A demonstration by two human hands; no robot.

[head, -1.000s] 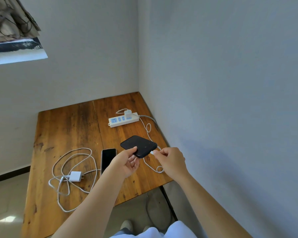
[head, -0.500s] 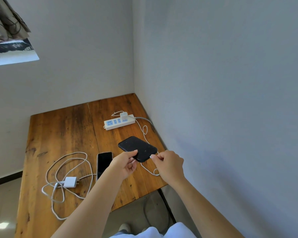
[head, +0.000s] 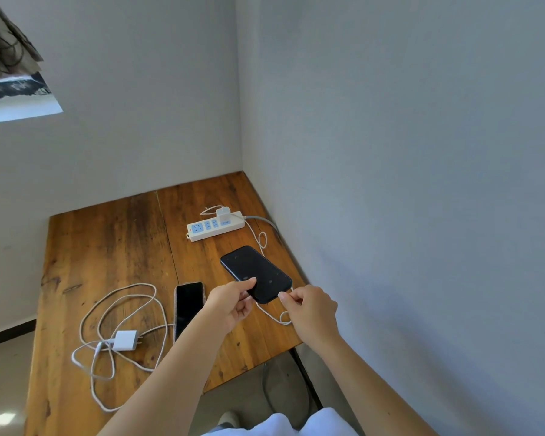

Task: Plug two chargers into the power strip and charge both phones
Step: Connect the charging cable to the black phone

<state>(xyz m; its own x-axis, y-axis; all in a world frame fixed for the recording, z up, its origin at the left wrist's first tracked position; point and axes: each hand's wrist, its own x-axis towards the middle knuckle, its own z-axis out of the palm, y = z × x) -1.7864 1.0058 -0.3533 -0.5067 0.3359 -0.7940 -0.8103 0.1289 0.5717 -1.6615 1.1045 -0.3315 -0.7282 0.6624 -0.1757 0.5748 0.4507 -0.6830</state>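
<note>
My left hand (head: 232, 305) grips the near corner of a black phone (head: 255, 272) and holds it tilted above the wooden table (head: 114, 247). My right hand (head: 309, 308) pinches the plug end of a white cable (head: 258, 240) right at the phone's near edge. That cable runs back to a white charger (head: 223, 213) seated in the white power strip (head: 215, 226). A second black phone (head: 188, 306) lies flat to the left. A second white charger (head: 126, 340) with its coiled cable (head: 120, 309) lies loose at the front left.
The table stands in a corner, with a grey wall (head: 390, 184) close on the right and another behind. The strip's grey lead (head: 265, 221) trails off the right edge. A floor strip (head: 0, 357) shows at the left.
My right hand has brought the cable plug up to the black phone's near edge. The phone has stayed in my left hand. The view has shifted slightly.
</note>
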